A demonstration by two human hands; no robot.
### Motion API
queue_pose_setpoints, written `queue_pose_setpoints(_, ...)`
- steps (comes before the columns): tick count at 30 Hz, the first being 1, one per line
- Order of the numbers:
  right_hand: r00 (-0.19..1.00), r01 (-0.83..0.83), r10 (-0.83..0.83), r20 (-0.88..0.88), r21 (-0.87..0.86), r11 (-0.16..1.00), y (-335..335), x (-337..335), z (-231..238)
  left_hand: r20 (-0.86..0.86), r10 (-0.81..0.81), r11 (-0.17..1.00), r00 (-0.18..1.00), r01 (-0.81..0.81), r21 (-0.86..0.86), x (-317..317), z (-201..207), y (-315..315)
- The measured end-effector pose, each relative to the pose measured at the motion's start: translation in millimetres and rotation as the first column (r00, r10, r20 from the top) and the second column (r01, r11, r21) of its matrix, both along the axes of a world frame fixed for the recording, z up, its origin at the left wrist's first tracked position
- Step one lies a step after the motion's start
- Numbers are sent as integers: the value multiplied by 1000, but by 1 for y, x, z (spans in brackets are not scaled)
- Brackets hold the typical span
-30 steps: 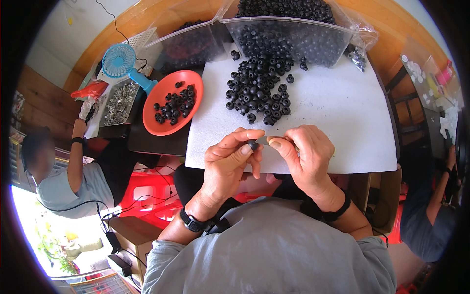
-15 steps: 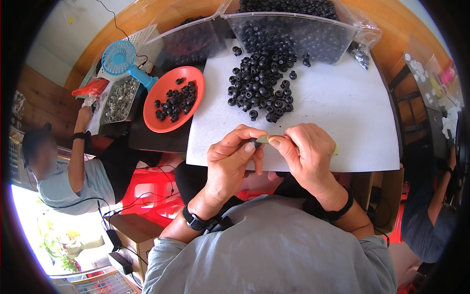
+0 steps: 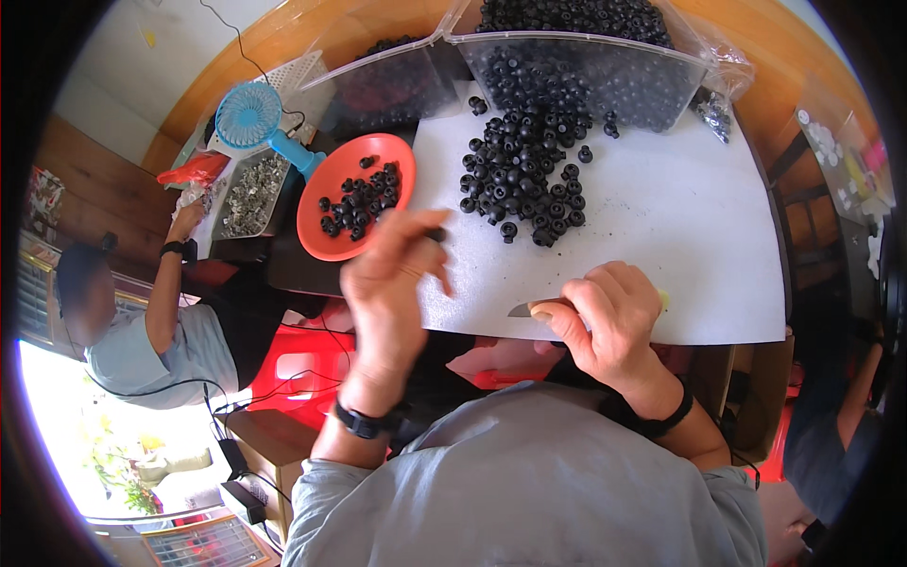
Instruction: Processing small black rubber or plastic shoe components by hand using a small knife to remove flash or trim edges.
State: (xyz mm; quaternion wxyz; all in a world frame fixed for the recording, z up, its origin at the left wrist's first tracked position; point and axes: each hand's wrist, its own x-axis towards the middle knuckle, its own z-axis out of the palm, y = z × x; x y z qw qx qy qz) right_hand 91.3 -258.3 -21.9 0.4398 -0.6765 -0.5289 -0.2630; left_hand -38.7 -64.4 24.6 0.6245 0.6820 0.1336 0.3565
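My right hand (image 3: 614,317) is closed round a small knife; its short blade (image 3: 519,310) points left over the near edge of the white sheet (image 3: 699,236). My left hand (image 3: 389,283), blurred by motion, is beside the orange-red plate (image 3: 316,231). A small black part (image 3: 436,233) shows at its fingertips, pinched there. Several black, rounded parts with a hole in them (image 3: 357,203) lie in the plate. A heap of the same black parts (image 3: 515,175) spreads over the sheet ahead of both hands.
Clear plastic bins (image 3: 586,80) of black parts stand at the back. Left are a blue fan (image 3: 248,115), a tray of small metallic pieces (image 3: 250,194) and a co-worker's arm (image 3: 168,283). A plastic bag (image 3: 715,113) lies at the back right; another person (image 3: 831,416) is far right.
My left hand has moved left, away from the knife, toward the plate with the black part. My right hand still holds the knife, its blade now apart from the part. The view has shifted slightly.
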Motion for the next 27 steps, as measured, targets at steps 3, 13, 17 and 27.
queue_pose_setpoints(3, 1000, -10, 11, 21, -44, 999, -2, -1, 2, -147, 254, 929, 956, -198, 313, -8, 10, 57)
queue_pose_setpoints(13, 999, -5, 4, 36, 15, 1000, 2, 0, -5, -114, 168, 447, 979, 28, 894, 27, 2, 21)
queue_pose_setpoints(17, 1000, 0, 0, 29, -3, 1000, 0, -1, -3, -178, 120, 398, 977, 116, 910, 48, -9, -1)
queue_pose_setpoints(27, 999, -22, 23, 36, -32, 999, -2, 0, -4, -256, 259, 299, 931, 175, 938, 53, -18, -1)
